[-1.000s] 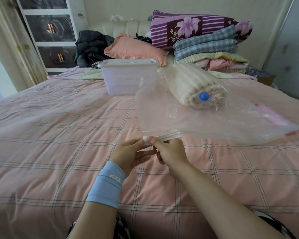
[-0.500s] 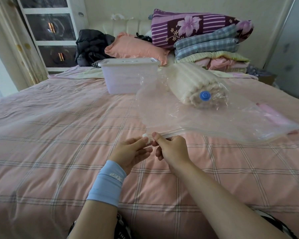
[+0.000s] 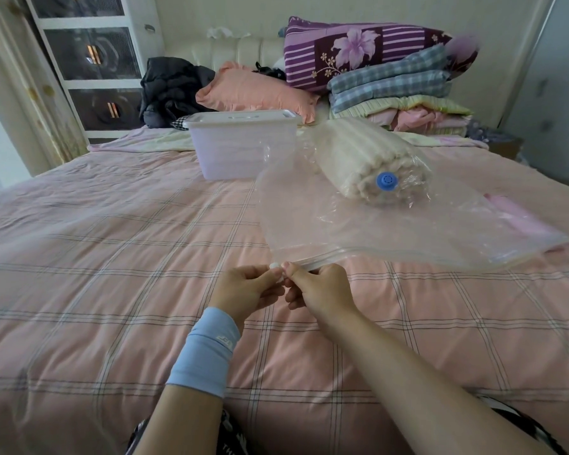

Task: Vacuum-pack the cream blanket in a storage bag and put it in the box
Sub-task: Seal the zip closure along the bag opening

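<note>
Head view: cream blanket (image 3: 358,162), rolled, sits inside the storage bag (image 3: 391,238) beside the lidded box (image 3: 234,149). The left hand (image 3: 243,290) pinches a white clip (image 3: 275,266), the right hand (image 3: 319,290) the bag's edge.

Blanket (image 3: 358,159) in bag (image 3: 391,231), right of box (image 3: 230,149)

The storage bag (image 3: 358,231) is clear glossy plastic film, crinkled where it wraps the cream blanket (image 3: 362,159), a soft matt cloth with ribbed, fluffy pile; its valve (image 3: 387,182) is smooth blue plastic; the small clip (image 3: 275,266) on its zip edge looks like white plastic. The box (image 3: 234,152) is translucent smooth plastic; the bed cover (image 3: 112,274) is matt cloth, lightly wrinkled; the wristband (image 3: 207,349) is smooth stretch fabric
</note>
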Available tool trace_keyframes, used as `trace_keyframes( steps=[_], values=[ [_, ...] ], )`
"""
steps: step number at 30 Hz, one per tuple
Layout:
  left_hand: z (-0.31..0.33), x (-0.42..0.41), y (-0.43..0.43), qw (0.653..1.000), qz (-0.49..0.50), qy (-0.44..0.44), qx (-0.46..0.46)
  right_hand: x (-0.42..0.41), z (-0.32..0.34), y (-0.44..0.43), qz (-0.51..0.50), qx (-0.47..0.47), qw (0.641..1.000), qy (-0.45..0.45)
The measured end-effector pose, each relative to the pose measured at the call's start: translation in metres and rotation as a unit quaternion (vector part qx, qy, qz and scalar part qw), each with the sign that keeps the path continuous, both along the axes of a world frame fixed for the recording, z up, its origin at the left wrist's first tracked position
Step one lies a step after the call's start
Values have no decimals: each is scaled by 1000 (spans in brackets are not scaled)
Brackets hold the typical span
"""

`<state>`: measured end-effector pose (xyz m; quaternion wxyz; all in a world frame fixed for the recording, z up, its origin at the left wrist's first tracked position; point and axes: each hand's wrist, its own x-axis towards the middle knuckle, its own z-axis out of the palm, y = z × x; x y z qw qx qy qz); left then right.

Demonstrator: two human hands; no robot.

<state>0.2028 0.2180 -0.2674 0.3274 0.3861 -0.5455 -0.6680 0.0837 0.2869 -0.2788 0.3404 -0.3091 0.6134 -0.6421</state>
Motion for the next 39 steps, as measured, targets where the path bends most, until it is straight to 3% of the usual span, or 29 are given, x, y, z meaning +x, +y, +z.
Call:
trace_keyframes(
  steps=[13,20,26,39],
  values=[
    [-5,-3,1,1000,-3,-12,-27,-1,5,3,10,42,998,-55],
    [-1,-1,0,996,-39,45,68,-5,12,3,38,38,992,-118],
    [-4,-5,1,1000,-2,6,27,-8,10,4,7,35,996,-87],
    [-8,-15,1,999,8,33,21,-10,10,3,9,29,996,-87]
  ],
)
